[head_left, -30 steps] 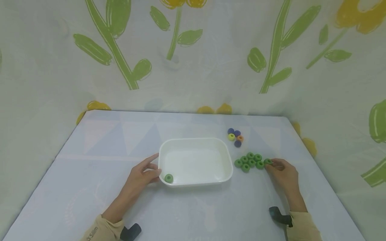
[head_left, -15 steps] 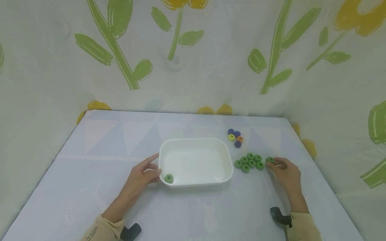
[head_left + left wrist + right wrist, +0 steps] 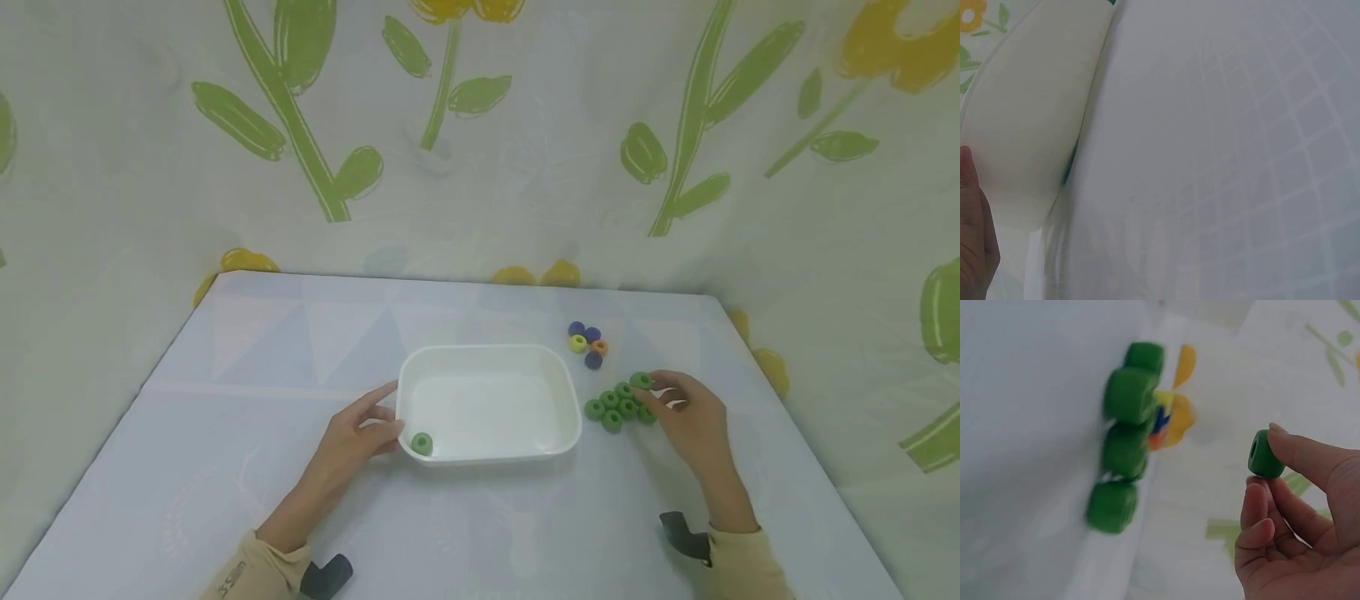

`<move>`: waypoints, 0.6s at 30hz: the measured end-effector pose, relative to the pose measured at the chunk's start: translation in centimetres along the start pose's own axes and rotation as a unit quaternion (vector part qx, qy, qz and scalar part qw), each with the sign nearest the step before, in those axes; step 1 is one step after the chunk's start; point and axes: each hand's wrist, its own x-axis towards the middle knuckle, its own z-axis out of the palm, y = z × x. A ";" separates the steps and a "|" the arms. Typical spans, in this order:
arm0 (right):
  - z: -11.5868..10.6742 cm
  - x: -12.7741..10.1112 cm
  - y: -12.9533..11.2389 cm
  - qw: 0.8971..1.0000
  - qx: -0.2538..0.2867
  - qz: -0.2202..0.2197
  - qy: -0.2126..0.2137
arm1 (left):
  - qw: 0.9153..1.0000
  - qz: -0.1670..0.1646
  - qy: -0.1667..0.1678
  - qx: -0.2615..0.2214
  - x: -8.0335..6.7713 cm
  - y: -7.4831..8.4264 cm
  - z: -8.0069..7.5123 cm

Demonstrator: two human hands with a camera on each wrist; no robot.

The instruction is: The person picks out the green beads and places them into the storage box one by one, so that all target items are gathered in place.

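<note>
Behind the table hangs a pale cloth (image 3: 525,167) printed with green stems and yellow flowers. The table (image 3: 225,467) has a light bluish cover with faint triangle shapes, and its near edge is cut off by the frame.

On the left sleeve (image 3: 243,575) there is small writing, but it is too small and turned to read. Dark objects sit at both wrists, only partly visible.

The right hand (image 3: 686,417) pinches one green ring (image 3: 641,381) between thumb and fingertips and holds it above the group of green rings (image 3: 615,407) on the table, to the right of the white tray (image 3: 558,375). In the right wrist view the ring (image 3: 1265,454) is clearly in the air between the fingertips (image 3: 1285,444), while the other rings (image 3: 1124,444) are blurred.

The left hand (image 3: 352,437) rests against the left short side of the tray, fingers relaxed and nearly straight, touching its wall. One more green ring (image 3: 422,443) lies inside the tray at its near left corner. The left wrist view shows only the tray wall (image 3: 1029,125), the table and the edge of the hand (image 3: 974,244).

Behind the green group lies a small cluster of coloured rings (image 3: 587,345): dark blue, yellow and orange; some hide parts of each other.
</note>
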 end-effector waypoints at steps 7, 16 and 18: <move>1.0 0.1 -4.6 0.998 0.025 -0.040 -0.036 | 1.000 0.002 0.003 0.002 -0.1 0.1 0.0; 4.6 -0.3 -7.9 0.991 0.046 -0.108 -0.064 | 1.000 -0.003 0.000 -0.001 -0.1 0.1 0.0; 5.4 -0.4 -8.1 0.989 0.042 -0.114 -0.082 | 1.000 -0.002 -0.002 0.001 -0.1 0.1 -0.1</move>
